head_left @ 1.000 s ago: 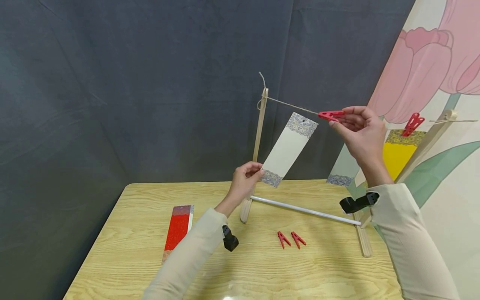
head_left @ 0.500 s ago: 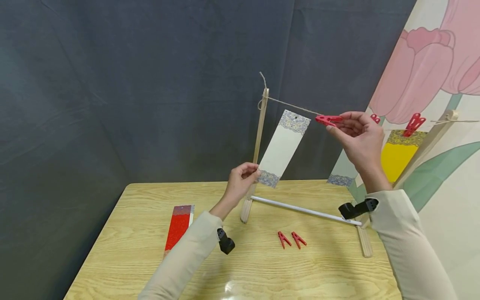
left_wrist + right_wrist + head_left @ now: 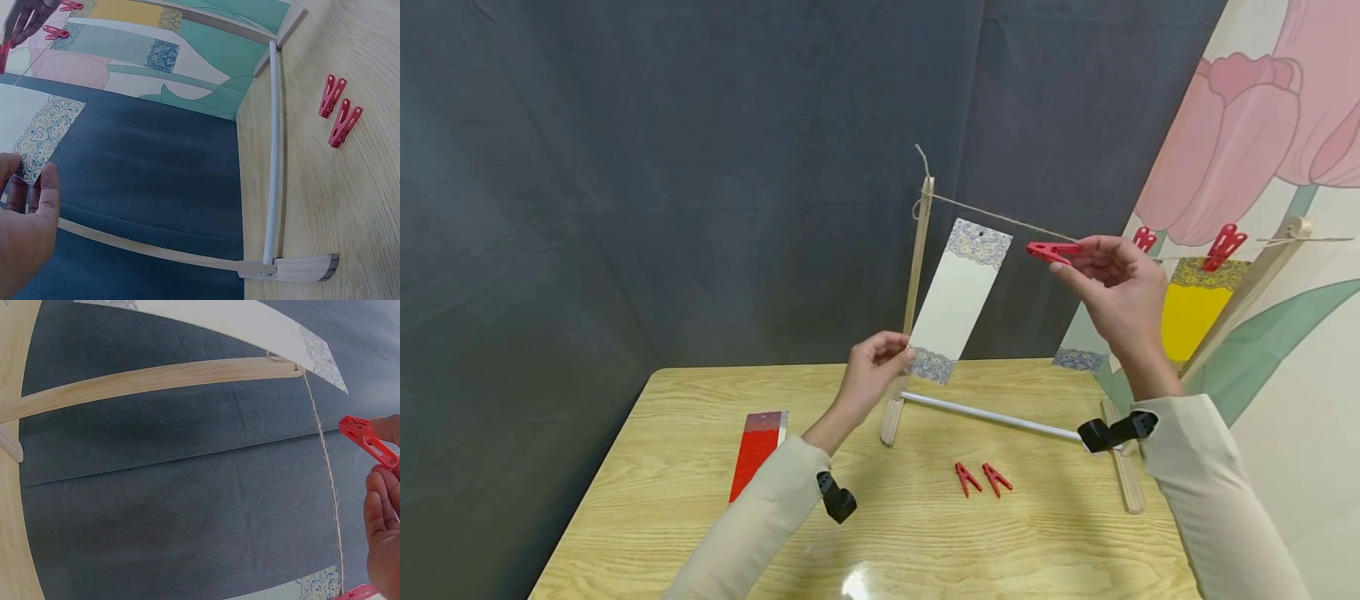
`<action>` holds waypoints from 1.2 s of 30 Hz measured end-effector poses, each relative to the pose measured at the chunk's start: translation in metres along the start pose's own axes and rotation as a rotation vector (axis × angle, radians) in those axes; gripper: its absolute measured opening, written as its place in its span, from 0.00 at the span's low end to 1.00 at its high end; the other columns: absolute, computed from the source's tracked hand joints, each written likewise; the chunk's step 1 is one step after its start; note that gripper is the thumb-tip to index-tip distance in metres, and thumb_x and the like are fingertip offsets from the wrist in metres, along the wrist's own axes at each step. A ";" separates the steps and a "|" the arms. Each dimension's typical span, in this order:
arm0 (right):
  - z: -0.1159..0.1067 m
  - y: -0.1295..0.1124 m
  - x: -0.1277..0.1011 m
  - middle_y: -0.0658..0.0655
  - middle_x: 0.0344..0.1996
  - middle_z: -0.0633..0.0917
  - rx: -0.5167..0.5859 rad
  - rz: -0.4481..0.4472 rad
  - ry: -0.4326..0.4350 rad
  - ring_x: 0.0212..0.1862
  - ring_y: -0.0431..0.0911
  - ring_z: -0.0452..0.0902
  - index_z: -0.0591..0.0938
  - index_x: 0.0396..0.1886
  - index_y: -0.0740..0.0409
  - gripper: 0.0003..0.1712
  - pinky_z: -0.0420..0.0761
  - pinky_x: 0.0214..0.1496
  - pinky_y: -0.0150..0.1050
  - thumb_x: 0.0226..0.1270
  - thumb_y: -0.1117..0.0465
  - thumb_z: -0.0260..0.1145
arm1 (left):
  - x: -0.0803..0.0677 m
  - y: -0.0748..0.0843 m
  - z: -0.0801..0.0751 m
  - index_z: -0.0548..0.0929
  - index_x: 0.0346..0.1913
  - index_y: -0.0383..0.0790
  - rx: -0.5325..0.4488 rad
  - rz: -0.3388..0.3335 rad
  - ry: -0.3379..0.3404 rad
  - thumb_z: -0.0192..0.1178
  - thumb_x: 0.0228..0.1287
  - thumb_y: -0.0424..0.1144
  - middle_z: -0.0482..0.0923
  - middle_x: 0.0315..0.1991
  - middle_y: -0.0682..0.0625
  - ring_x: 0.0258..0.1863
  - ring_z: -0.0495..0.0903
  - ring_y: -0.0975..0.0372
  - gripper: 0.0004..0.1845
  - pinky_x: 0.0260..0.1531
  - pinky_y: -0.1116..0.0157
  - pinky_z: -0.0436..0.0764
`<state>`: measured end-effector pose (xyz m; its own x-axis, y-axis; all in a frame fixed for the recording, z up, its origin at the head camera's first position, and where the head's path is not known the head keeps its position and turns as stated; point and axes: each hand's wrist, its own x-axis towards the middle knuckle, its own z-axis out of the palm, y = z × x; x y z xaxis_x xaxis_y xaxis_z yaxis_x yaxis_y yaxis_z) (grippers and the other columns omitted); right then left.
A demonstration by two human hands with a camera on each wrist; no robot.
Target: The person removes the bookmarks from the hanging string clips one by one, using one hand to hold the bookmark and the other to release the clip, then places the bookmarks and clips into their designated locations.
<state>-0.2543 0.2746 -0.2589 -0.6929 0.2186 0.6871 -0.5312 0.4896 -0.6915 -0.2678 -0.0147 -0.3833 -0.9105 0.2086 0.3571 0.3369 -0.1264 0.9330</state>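
My left hand (image 3: 871, 371) pinches the lower left corner of a white bookmark-like card (image 3: 961, 292) with blue lace-patterned ends and a punched hole at the top. The card tilts in the air, its upper end just below the twine (image 3: 992, 215) in the head view. To its right, my right hand (image 3: 1122, 287) pinches a red clothespin (image 3: 1051, 251) between thumb and fingers, its tip pointing left toward the card. A gap separates clothespin and card. In the right wrist view, the same clothespin (image 3: 367, 439) appears beside the twine (image 3: 328, 465).
The twine runs between two wooden posts (image 3: 920, 258) joined low down by a white rod (image 3: 988, 414). A yellow card (image 3: 1198, 312) and a pale card (image 3: 1081, 337) hang at right from red clothespins. Two loose clothespins (image 3: 968, 479) and a red card (image 3: 756, 450) lie on the table.
My left hand has drawn the card slightly left and down, and it leans less. My right hand has lowered the clothespin a little, below the twine, revealing another clothespin behind it.
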 end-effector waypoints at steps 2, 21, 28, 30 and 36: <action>0.000 0.000 -0.002 0.48 0.35 0.84 -0.011 0.006 0.005 0.37 0.42 0.79 0.83 0.48 0.65 0.21 0.77 0.43 0.24 0.54 0.66 0.76 | -0.001 -0.003 -0.003 0.81 0.47 0.29 -0.004 -0.004 0.002 0.62 0.66 0.30 0.81 0.36 0.45 0.33 0.81 0.62 0.09 0.41 0.49 0.82; -0.001 0.001 -0.019 0.49 0.35 0.84 0.005 0.000 0.021 0.37 0.42 0.79 0.82 0.49 0.65 0.21 0.77 0.44 0.25 0.55 0.67 0.75 | -0.021 0.002 -0.023 0.79 0.46 0.25 -0.042 -0.042 0.053 0.63 0.64 0.28 0.80 0.36 0.46 0.34 0.80 0.63 0.10 0.40 0.56 0.83; -0.001 0.003 -0.027 0.50 0.36 0.85 0.031 0.010 0.014 0.37 0.43 0.79 0.82 0.49 0.67 0.21 0.78 0.45 0.25 0.55 0.69 0.75 | -0.029 0.005 -0.029 0.79 0.45 0.26 -0.071 -0.058 0.062 0.62 0.64 0.26 0.79 0.34 0.47 0.33 0.79 0.63 0.09 0.36 0.64 0.83; -0.001 0.004 -0.029 0.51 0.36 0.85 0.032 0.019 0.017 0.37 0.42 0.80 0.82 0.49 0.67 0.21 0.78 0.44 0.25 0.55 0.69 0.75 | -0.032 0.006 -0.032 0.79 0.45 0.26 -0.070 -0.064 0.062 0.62 0.64 0.26 0.79 0.35 0.47 0.33 0.79 0.63 0.09 0.36 0.65 0.83; -0.001 0.008 -0.034 0.51 0.37 0.85 0.003 0.051 0.014 0.38 0.41 0.79 0.82 0.49 0.67 0.21 0.77 0.43 0.25 0.55 0.69 0.75 | -0.038 0.005 -0.040 0.78 0.45 0.26 -0.092 -0.073 0.069 0.61 0.64 0.26 0.78 0.35 0.47 0.33 0.79 0.63 0.08 0.35 0.65 0.83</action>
<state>-0.2340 0.2718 -0.2875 -0.7119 0.2552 0.6543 -0.4972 0.4748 -0.7262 -0.2414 -0.0620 -0.3938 -0.9472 0.1538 0.2815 0.2486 -0.2025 0.9472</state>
